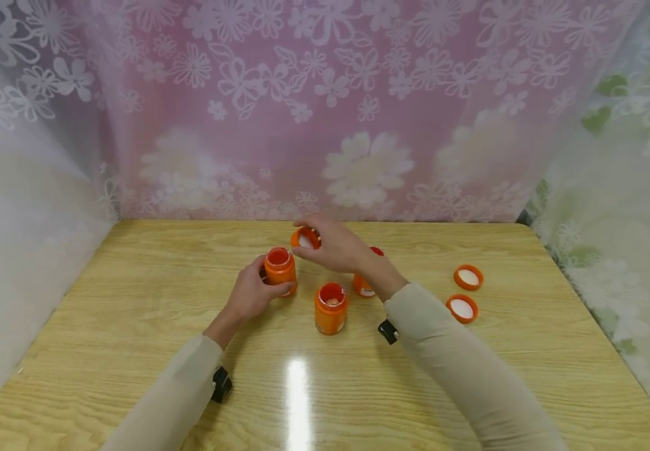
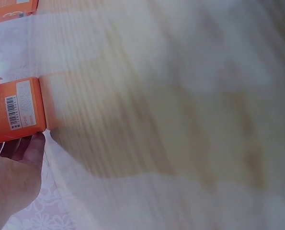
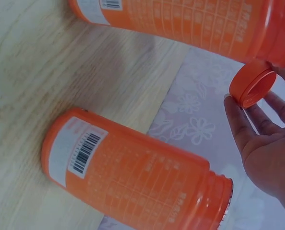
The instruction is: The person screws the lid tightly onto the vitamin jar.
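My left hand [image 1: 251,293] grips an open orange bottle [image 1: 281,274] that stands upright on the table. In the left wrist view, the bottle [image 2: 25,108] shows a white barcode label near its base. Just behind and to the right of that bottle, my right hand [image 1: 333,243] pinches an orange screw lid [image 1: 306,239], its white-lined inside facing the head camera. The lid [image 3: 241,86] is off the bottle and held by the fingertips. A second open bottle [image 1: 330,315] stands between the arms with pale contents inside. Another open bottle [image 1: 364,286] is partly hidden behind my right wrist.
Two orange lids, a rear one [image 1: 468,277] and a front one [image 1: 462,309], lie white inside up on the right of the wooden table [image 1: 127,363]. Flowered curtains [image 1: 268,138] hang behind the table and along both sides.
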Demonstrator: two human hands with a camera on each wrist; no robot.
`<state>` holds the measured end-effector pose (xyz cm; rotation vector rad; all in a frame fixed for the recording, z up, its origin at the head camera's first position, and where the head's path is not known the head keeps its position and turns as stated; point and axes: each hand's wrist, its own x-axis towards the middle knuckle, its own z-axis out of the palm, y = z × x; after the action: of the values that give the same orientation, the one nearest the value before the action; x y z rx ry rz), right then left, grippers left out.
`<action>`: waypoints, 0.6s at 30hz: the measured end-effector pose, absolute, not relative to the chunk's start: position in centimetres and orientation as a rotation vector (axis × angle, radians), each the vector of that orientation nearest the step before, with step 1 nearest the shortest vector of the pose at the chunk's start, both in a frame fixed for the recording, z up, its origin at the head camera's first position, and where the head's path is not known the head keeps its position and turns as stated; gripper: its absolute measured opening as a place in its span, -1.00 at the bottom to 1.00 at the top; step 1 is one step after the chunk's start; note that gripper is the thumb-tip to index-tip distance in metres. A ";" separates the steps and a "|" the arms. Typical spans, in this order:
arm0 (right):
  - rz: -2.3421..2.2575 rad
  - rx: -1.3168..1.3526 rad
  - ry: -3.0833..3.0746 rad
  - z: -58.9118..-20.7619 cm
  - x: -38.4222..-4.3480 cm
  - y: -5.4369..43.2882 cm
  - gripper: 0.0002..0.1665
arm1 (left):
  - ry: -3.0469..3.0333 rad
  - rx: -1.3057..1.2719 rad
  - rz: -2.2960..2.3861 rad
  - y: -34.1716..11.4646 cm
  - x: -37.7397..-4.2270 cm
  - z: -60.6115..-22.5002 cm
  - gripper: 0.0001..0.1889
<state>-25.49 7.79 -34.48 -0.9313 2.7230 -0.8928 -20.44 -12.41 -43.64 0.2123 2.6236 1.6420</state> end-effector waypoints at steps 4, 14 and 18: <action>-0.911 -0.978 2.712 -34.6 -25.4 7.7 -0.39 | 2.628 0.197 1.636 -12.3 -20.4 -43.6 -0.39; -0.967 -0.980 2.720 -34.7 -25.3 7.1 -0.40 | 2.618 0.191 1.640 -12.3 -20.3 -43.7 -0.37; -0.979 -1.005 2.727 -34.8 -25.4 6.8 -0.45 | 2.615 0.191 1.642 -12.3 -20.2 -43.7 -0.36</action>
<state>-25.35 6.77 -34.81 -1.0050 2.7268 -0.9785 -20.22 -12.27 -43.73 0.1913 2.6147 1.6418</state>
